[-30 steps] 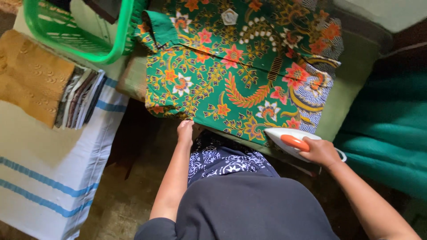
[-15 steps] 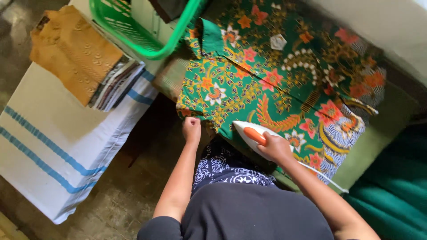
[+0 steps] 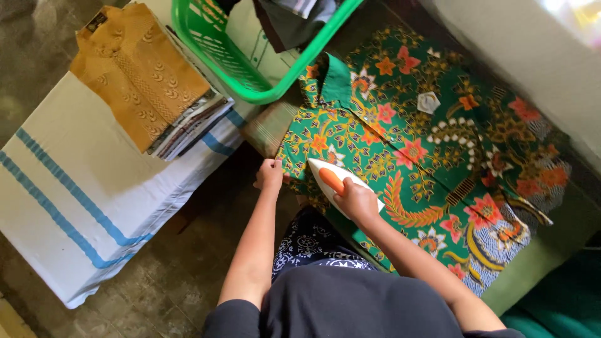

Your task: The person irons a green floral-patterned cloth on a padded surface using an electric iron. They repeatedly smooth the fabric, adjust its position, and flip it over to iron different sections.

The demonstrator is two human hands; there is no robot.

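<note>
— Lying widest across the left: a white cloth with blue stripes [image 3: 75, 206], draped over a low surface and hanging down toward the floor.

— Spreading next in size, on the right: a green floral shirt [image 3: 438, 156], laid flat over a padded olive board [image 3: 544, 250], collar pointing toward the upper left, orange and pink flowers running all over it.

— Sitting at the top, partly out of view: a green plastic basket [image 3: 213, 56], its rim overlapping the board's far corner and just beside the shirt's collar, holding dark clothes.

— Resting on the striped cloth, just left of the basket: a stack of folded clothes [image 3: 188, 128], topped by a mustard patterned garment [image 3: 134, 69].

— Pressing down on the shirt's near left part: a white iron with an orange handle [image 3: 335, 178], nose pointing up and left, soleplate flat on the fabric.

— Wrapping around that handle: the right hand [image 3: 355, 201], fingers clamped closed on the iron, arm reaching in from the lower right.

— Pinching the shirt's near edge, just left of the iron: the left hand [image 3: 270, 174], fingers curled tight on the fabric at the board's corner, holding it taut.

— Showing smallest: a little white tag [image 3: 428, 102] lying on the shirt, well apart from both hands.
</note>
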